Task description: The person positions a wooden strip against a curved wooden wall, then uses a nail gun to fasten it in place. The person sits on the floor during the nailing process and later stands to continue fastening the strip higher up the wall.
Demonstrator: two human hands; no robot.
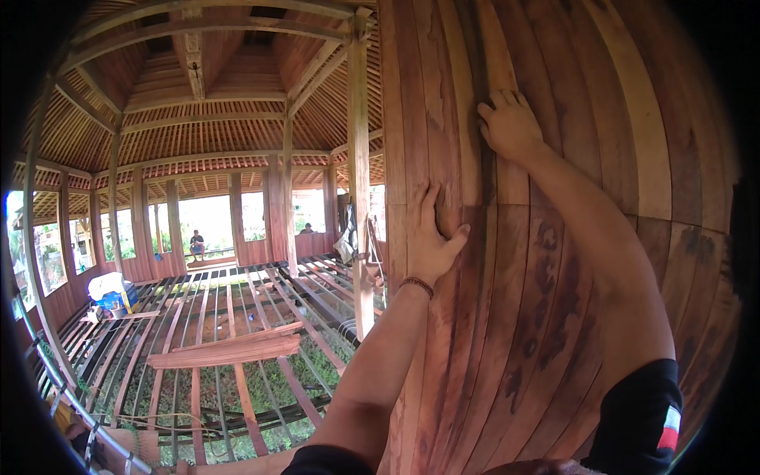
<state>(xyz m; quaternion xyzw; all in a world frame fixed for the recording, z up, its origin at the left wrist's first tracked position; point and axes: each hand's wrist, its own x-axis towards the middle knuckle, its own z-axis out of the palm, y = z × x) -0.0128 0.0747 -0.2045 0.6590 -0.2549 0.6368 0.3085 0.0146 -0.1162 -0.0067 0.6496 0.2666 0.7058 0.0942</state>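
Both hands press flat against a wall of vertical reddish-brown planks that fills the right half of the view. The left hand lies open on the boards, fingers together and pointing up, thumb spread to the right; its grip is apart, closed on nothing. A beaded bracelet circles that wrist. The right hand sits higher up the wall, palm down, fingers bent slightly over a dark seam between two planks (the fingertips rest just at the seam's edge); its grip is also open, holding nothing. The two hands are near each other but not touching, the right above and to the right of the left. Both forearms rise from the lower edge, and the right upper arm wears a black sleeve with a red and white patch.

To the left the wall ends at a plank edge, beside an upright post. Beyond it lies an open timber hall: bare floor joists with grass showing between them, and a stack of boards laid across the joists. A white and blue bundle sits at the far left. Two people are seated at the far open side, well apart from the hands. A slatted roof with rafters spans above.
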